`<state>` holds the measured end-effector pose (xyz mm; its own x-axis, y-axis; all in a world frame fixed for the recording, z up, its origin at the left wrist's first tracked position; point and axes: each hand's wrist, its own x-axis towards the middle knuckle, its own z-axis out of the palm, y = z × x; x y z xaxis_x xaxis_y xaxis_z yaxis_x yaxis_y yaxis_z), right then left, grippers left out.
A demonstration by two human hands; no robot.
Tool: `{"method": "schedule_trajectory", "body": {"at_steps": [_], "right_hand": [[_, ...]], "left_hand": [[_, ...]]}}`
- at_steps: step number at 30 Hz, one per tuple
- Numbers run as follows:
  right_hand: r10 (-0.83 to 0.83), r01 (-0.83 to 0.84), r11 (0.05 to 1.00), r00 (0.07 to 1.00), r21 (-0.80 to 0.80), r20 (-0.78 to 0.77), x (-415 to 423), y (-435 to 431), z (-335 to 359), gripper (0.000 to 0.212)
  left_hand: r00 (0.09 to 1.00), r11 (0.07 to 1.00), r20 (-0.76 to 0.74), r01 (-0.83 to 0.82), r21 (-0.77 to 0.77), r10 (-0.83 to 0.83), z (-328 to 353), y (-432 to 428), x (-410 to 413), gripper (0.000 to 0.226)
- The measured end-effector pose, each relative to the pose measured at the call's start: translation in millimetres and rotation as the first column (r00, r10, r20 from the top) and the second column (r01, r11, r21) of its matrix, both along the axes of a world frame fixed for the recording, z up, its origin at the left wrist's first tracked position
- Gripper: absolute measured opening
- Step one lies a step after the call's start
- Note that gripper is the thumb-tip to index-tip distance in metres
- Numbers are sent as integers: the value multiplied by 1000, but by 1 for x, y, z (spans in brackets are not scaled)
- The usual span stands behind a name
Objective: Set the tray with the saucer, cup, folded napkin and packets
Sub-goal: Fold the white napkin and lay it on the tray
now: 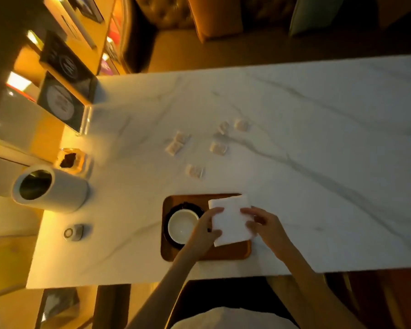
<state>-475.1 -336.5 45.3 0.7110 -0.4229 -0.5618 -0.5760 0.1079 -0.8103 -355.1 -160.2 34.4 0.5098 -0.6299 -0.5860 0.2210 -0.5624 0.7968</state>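
A brown wooden tray (223, 255) lies near the front edge of the marble table. On its left half a white cup (182, 224) stands on a dark saucer (170, 211). A white folded napkin (231, 220) covers the tray's right half, its far right corner reaching past the rim. My left hand (205, 230) pinches the napkin's left edge, and my right hand (265, 224) pinches its right edge. Several small pale packets (195, 171) lie scattered on the table beyond the tray.
At the table's left edge lie a white cylindrical canister (52, 188) on its side, a clear jar with dark contents (69, 160) and a small round metal object (74, 232). Framed signs (62, 102) stand at the far left. Bare marble table (330, 138) stretches to the right.
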Motion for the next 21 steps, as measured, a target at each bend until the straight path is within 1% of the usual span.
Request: {"method": "schedule_trajectory", "body": {"at_steps": [3, 5, 7, 8, 10, 12, 13, 15, 16, 17, 18, 19, 20, 21], "right_hand": [[25, -33, 997, 994, -72, -106, -18, 12, -42, 38], [68, -90, 990, 980, -112, -188, -26, 20, -65, 39], [174, -217, 960, 958, -178, -228, -31, 29, -83, 41], [233, -293, 930, 938, -223, -258, -32, 34, -91, 43], [282, -369, 886, 909, -281, -306, -29, 42, -101, 46], [246, -318, 908, 931, -273, -268, -26, 49, -100, 45], [262, -333, 893, 932, -304, -249, -26, 52, -99, 46], [265, -325, 869, 942, -373, -205, -29, 56, -103, 88], [263, -325, 871, 942, -370, -208, -29, 58, -107, 99], [248, -333, 849, 937, -410, -247, -26, 58, -109, 97], [199, -324, 842, 930, -431, -311, -21, 59, -110, 87], [172, -354, 816, 904, -457, -392, -19, 60, -113, 74], [132, -358, 825, 875, -437, -466, -16, 62, -115, 61], [136, -361, 835, 866, -414, -482, -17, 62, -117, 51]], "left_hand": [[995, 988, 43, 87, 127, -93, -37, -1, -21, 64], [986, 971, 57, 144, 189, -158, -55, -2, -30, 69], [975, 948, 61, 189, 256, -211, -71, -4, -36, 74], [966, 931, 80, 213, 298, -246, -79, -5, -38, 78], [932, 886, 140, 261, 383, -335, -92, -6, -42, 86], [898, 852, 179, 294, 432, -401, -100, -5, -47, 95], [889, 843, 189, 302, 445, -418, -104, -5, -50, 98], [875, 826, 200, 308, 472, -440, -110, -4, -53, 104], [866, 816, 208, 312, 488, -455, -112, -5, -54, 106], [853, 803, 218, 317, 504, -474, -115, -4, -55, 108], [840, 790, 226, 324, 520, -493, -117, -4, -55, 109], [827, 777, 231, 331, 535, -512, -119, -4, -56, 111], [815, 766, 240, 334, 549, -527, -120, -4, -57, 111], [804, 758, 251, 332, 561, -538, -120, -4, -59, 111]]}}
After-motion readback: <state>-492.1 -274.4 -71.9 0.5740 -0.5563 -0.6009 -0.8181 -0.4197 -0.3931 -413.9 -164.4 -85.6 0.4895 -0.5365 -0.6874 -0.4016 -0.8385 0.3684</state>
